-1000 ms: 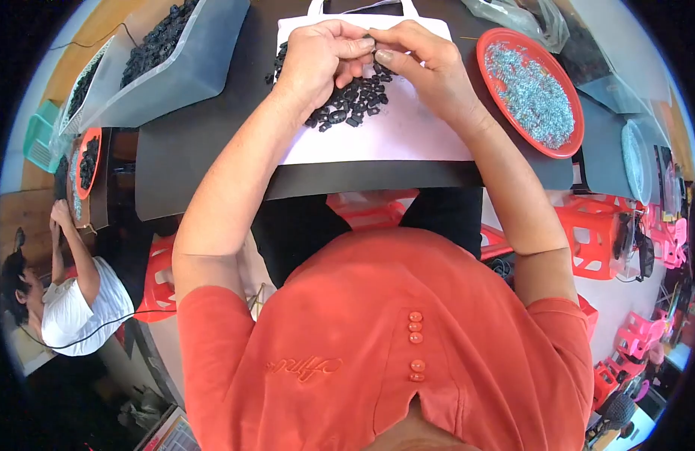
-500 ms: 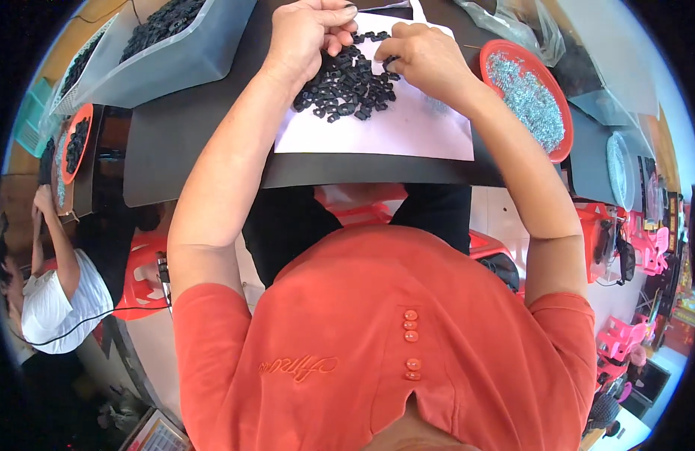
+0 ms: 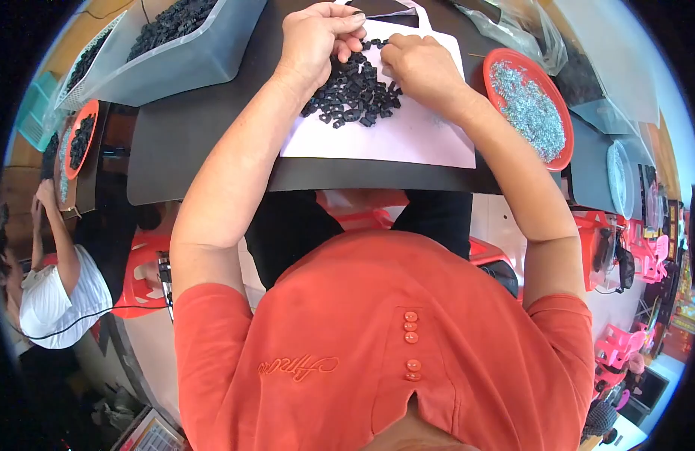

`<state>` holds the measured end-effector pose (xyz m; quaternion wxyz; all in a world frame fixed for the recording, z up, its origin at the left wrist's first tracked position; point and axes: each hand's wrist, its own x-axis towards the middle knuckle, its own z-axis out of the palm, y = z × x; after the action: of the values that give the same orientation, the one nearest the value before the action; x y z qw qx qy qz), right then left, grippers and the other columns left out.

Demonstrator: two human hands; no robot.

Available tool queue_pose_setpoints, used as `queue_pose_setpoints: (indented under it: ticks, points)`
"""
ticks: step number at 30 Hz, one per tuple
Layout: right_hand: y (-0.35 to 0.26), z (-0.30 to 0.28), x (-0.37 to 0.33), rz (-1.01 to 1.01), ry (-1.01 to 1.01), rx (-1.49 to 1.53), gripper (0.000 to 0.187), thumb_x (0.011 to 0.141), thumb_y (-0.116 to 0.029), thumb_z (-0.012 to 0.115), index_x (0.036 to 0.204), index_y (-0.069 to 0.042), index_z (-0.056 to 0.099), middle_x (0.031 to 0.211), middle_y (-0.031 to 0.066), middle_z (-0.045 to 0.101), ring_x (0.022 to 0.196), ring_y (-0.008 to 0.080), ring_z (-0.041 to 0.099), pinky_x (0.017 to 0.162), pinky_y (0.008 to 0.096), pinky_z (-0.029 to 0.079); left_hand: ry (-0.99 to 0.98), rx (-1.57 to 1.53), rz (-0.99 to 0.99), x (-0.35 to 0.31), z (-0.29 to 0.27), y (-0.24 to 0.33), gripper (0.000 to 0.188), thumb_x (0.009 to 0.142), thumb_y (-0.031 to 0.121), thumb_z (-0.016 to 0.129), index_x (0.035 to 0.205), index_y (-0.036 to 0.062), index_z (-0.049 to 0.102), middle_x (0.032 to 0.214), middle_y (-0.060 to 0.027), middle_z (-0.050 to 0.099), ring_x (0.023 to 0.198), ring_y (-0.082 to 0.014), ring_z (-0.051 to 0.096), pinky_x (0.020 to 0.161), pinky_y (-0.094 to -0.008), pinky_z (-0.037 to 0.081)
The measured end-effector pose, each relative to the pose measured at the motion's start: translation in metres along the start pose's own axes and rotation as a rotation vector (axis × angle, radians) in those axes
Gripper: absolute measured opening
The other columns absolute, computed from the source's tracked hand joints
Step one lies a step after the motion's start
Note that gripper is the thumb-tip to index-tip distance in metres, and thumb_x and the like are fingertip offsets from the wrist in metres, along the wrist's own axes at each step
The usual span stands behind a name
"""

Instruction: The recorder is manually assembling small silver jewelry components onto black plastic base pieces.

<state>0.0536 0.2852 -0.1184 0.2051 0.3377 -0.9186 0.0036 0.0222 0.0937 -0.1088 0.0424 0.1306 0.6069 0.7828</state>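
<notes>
A loose pile of small black plastic pieces (image 3: pixel 360 95) lies on a pale pinkish-white sheet (image 3: pixel 377 146) on the dark table. At the pile's far left, my left hand (image 3: pixel 313 45) is closed, thumb against the forefinger in a pinch; whatever it pinches is too small to make out. My right hand (image 3: pixel 425 69) curls over the pile's right edge, knuckles up, fingers bent inward. Its fingertips are mostly hidden, and so is anything between them. A few black pieces lie between the two hands.
To the right stands a red tray (image 3: pixel 564 150) of small silvery metal parts. A large translucent bin (image 3: pixel 204 79) of black pieces is at the left, with a clear plastic bag (image 3: pixel 541 37) at the far right. Another person (image 3: pixel 65 289) works at the left.
My right hand's fingers have shifted slightly left and up, and the black piece seen at their tips is now out of sight. My left hand keeps its pinch. The whole view has shifted slightly.
</notes>
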Motion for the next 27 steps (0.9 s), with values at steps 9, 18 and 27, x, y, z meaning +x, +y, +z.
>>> queue_pose_setpoints:
  ticks: [9, 18, 27]
  points:
    - [-0.057, -0.020, 0.033, 0.553, 0.331, 1.622, 0.011, 0.084, -0.007, 0.065, 0.088, 0.003, 0.065, 0.075, 0.0052, 0.064, 0.066, 0.0096, 0.059, 0.062, 0.0217, 0.049, 0.051, -0.313, 0.051, 0.000, -0.002, -0.001, 0.015, 0.092, 0.009, 0.058, 0.100, -0.0027, 0.059, 0.092, -0.0134, 0.065, 0.087, -0.0211, 0.063, 0.077, -0.0315, 0.050]
    - [-0.068, -0.006, 0.036, 0.273, 0.422, 0.862, 0.012, 0.085, -0.007, 0.065, 0.096, -0.001, 0.066, 0.076, 0.0049, 0.063, 0.069, 0.0111, 0.060, 0.065, 0.0244, 0.049, 0.059, -0.498, -0.017, -0.006, 0.005, 0.008, 0.014, 0.089, 0.006, 0.059, 0.097, -0.0057, 0.057, 0.087, -0.0181, 0.064, 0.081, -0.0266, 0.065, 0.076, -0.0363, 0.055]
    - [-0.036, -0.027, 0.019, 0.267, 0.346, 0.991, 0.010, 0.082, -0.009, 0.064, 0.087, 0.000, 0.065, 0.072, 0.0043, 0.062, 0.064, 0.0118, 0.056, 0.060, 0.0272, 0.045, 0.096, -0.282, 0.034, -0.011, 0.018, 0.002, 0.013, 0.085, 0.002, 0.063, 0.095, -0.0067, 0.063, 0.084, -0.0123, 0.066, 0.073, -0.0187, 0.064, 0.068, -0.0279, 0.053]
